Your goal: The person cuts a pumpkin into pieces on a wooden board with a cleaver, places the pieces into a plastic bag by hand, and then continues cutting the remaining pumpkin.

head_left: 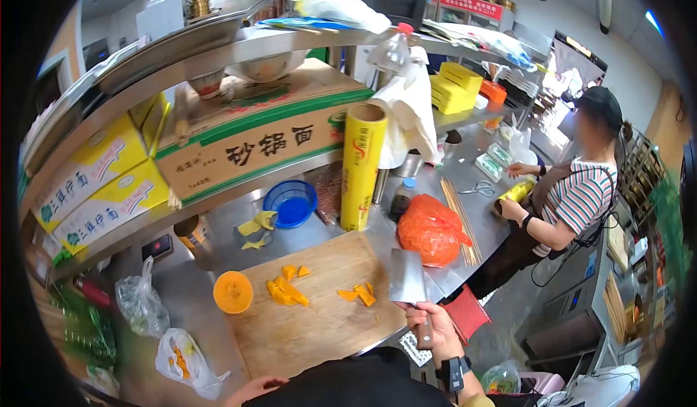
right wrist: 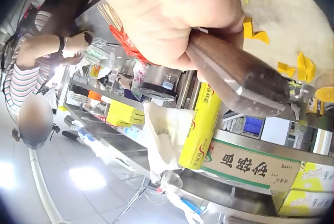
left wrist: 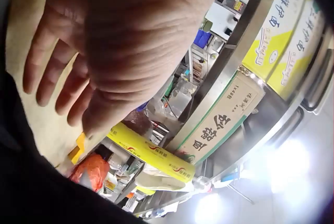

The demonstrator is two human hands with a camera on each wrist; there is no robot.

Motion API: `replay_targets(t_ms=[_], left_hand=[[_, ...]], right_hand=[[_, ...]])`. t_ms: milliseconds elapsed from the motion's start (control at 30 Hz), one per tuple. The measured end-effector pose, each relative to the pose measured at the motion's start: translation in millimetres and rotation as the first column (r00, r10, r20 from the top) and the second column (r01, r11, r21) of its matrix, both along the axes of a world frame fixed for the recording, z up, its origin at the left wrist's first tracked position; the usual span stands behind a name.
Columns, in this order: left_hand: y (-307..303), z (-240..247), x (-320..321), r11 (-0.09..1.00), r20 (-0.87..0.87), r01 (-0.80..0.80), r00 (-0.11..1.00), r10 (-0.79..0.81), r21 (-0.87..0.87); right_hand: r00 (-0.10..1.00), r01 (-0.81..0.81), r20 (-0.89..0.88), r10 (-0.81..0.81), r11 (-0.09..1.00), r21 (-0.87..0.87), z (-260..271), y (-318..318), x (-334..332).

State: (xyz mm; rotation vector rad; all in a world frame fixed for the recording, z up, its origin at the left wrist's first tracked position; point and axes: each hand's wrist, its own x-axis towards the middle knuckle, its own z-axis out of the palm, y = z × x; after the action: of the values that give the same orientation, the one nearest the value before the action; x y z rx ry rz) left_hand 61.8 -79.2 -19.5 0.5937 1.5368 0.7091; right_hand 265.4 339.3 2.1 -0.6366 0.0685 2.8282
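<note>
My right hand (head_left: 438,327) grips a cleaver (head_left: 409,276) by its wooden handle (right wrist: 235,72), with the broad blade raised by the right edge of the wooden cutting board (head_left: 305,342). At the board's near edge, low in the head view, is my left hand (head_left: 258,390), partly cut off by the dark clothing. Its fingers (left wrist: 65,72) are extended and hold nothing in the left wrist view. Orange pumpkin chunks (head_left: 287,291) lie mid-board, and a few smaller pumpkin pieces (head_left: 361,294) sit to their right. A round cut pumpkin piece (head_left: 233,293) rests at the board's left edge.
Behind the board stand a blue basket (head_left: 290,205), yellow peels (head_left: 255,225) and a tall yellow film roll (head_left: 364,167). An orange-red plastic bag (head_left: 430,233) is at the right, plastic bags (head_left: 185,363) at the left. Another person (head_left: 573,189) works farther right. A shelf holds boxes above.
</note>
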Motion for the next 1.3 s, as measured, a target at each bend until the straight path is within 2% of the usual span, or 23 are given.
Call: replay_targets(t_ms=[100,167,233,300,333,367,433,467,533,600,767,833,933,967,1000,1067,1133,1200,1233,1300], left_hand=[[-37.8,-82.7,12.2,0.975,0.094,-0.218,0.971,0.220,-0.038],[-69.6,-136.0,22.9,0.946,0.121,-0.323,0.939,0.323,-0.014],[-83.9,-149.0,40.5,0.928,0.145,-0.369,0.922,0.359,0.049],[-52.8,-91.4,60.4,0.921,0.141,-0.369,0.926,0.351,0.127],[-34.3,-63.8,56.5,0.921,0.131,-0.350,0.935,0.331,0.170],[-28.5,-52.9,57.3,0.912,0.144,-0.384,0.920,0.365,0.143],[-18.2,-41.5,63.1,0.893,0.180,-0.439,0.891,0.418,0.097],[-17.1,-46.7,64.9,0.857,0.285,-0.509,0.812,0.510,-0.085],[-9.7,-24.6,75.2,0.778,0.370,-0.619,0.701,0.610,-0.110],[-7.3,-14.8,85.6,0.738,0.418,-0.657,0.632,0.652,-0.158],[-10.0,0.2,107.1,0.700,0.423,-0.676,0.578,0.698,-0.230],[-13.9,1.9,103.9,0.709,0.374,-0.666,0.612,0.697,-0.231],[-39.2,-21.0,81.2,0.859,0.216,-0.481,0.832,0.510,-0.175],[-44.8,-22.5,81.1,0.699,0.174,-0.693,0.677,0.715,-0.175],[-31.8,11.9,65.3,0.710,0.144,-0.696,0.696,0.704,-0.108],[-39.3,9.1,42.5,0.647,0.111,-0.751,0.660,0.743,0.129],[-31.5,37.9,8.2,0.694,-0.113,-0.699,0.686,0.719,0.172],[-30.6,19.6,-26.5,0.453,0.103,-0.834,0.504,0.857,0.315],[-23.0,29.7,-45.6,0.458,0.060,-0.824,0.503,0.862,0.335],[-10.1,44.8,-96.2,0.452,0.043,-0.810,0.502,0.864,0.373]], right_hand=[[0.999,-0.027,0.029,0.026,0.999,0.029,-2.0,8.9,-12.9],[0.998,-0.067,0.013,0.068,0.997,-0.032,-4.5,11.8,-21.6],[0.993,-0.114,0.008,0.115,0.991,-0.074,-9.8,13.2,-28.9],[0.971,-0.239,-0.070,0.229,0.950,-0.199,-6.4,16.2,-39.6],[0.976,-0.212,0.008,0.216,0.968,-0.136,-11.5,16.7,-44.9],[0.970,-0.239,0.012,0.242,0.964,-0.117,-16.6,17.3,-48.0],[0.958,-0.286,0.011,0.288,0.954,-0.093,-18.9,23.4,-56.1],[0.950,-0.311,0.004,0.313,0.945,-0.098,-19.0,24.9,-60.1],[0.932,-0.362,-0.038,0.361,0.920,-0.149,-22.9,26.4,-71.0],[0.916,-0.402,-0.098,0.390,0.884,-0.240,-27.4,31.0,-77.9],[0.903,-0.428,-0.064,0.424,0.888,-0.166,-29.3,32.5,-87.0],[0.894,-0.449,-0.048,0.446,0.887,-0.107,-26.5,32.5,-88.7],[0.893,-0.450,-0.064,0.446,0.885,-0.120,-24.0,34.6,-85.5],[0.898,-0.440,-0.094,0.431,0.883,-0.160,-24.2,36.9,-81.3],[0.906,-0.423,-0.106,0.410,0.890,-0.171,-21.4,38.2,-77.3],[0.922,-0.385,-0.115,0.370,0.907,-0.169,-12.3,39.3,-67.7],[0.933,-0.356,-0.107,0.342,0.921,-0.157,0.0,35.8,-57.2],[0.937,-0.347,-0.102,0.334,0.924,-0.160,8.6,30.3,-43.1],[0.960,-0.280,-0.021,0.279,0.952,-0.126,14.1,24.9,-37.8],[0.954,-0.301,-0.020,0.300,0.950,-0.079,11.5,24.2,-25.0]])
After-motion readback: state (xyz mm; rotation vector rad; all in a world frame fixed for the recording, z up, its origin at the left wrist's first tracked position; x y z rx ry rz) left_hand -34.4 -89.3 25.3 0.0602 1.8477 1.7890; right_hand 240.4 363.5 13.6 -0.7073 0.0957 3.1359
